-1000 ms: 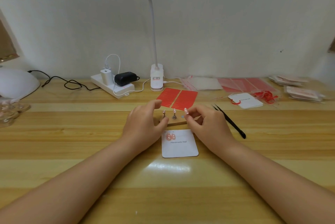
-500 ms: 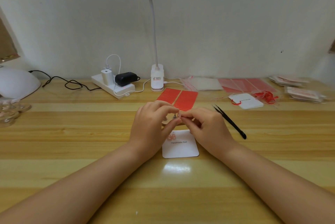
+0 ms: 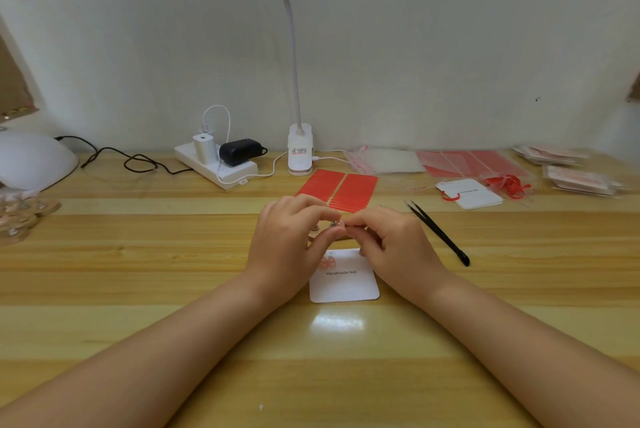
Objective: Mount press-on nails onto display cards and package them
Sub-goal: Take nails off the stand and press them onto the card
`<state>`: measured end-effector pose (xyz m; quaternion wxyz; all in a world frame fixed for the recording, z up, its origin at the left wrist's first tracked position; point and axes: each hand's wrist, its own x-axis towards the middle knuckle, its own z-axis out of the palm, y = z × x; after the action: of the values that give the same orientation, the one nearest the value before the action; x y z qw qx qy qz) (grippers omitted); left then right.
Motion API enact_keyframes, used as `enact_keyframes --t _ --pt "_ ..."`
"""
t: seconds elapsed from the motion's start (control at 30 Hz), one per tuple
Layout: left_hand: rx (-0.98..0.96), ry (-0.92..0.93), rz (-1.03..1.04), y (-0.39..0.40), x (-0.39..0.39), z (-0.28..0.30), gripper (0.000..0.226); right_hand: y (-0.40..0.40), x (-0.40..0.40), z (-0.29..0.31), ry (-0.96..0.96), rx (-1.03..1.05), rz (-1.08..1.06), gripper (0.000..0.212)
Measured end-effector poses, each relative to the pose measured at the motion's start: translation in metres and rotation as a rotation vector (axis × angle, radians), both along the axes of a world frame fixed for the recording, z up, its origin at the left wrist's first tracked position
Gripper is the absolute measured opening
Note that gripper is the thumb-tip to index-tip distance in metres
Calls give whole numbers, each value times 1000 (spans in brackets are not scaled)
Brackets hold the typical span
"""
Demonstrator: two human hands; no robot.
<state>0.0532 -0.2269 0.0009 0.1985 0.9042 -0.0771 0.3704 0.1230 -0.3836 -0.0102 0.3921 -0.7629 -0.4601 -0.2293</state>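
Above the display card (image 3: 346, 284), both hands have met.

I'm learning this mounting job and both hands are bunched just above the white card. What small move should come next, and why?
Probably bring the pinched nail down onto the white card, beside the pink nails already mounted near its top left. Both the left hand and right hand meet fingertip to fingertip around something tiny just beyond the card, and most of the card is bare. Exactly what they grip is too small to confirm.
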Motion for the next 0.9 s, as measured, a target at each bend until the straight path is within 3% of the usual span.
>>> enact_keyframes --t 0.3,0.57,0.9 --pt "-233 -6 -20 5 4 -2 21 2 -1 -1 -61 -7 33 9" --pt "-407 143 168 14 16 -7 10 5 7 1 160 122 -134 4" --pt "-450 266 267 16 22 -12 17 16 18 -1 301 -152 -343 16"
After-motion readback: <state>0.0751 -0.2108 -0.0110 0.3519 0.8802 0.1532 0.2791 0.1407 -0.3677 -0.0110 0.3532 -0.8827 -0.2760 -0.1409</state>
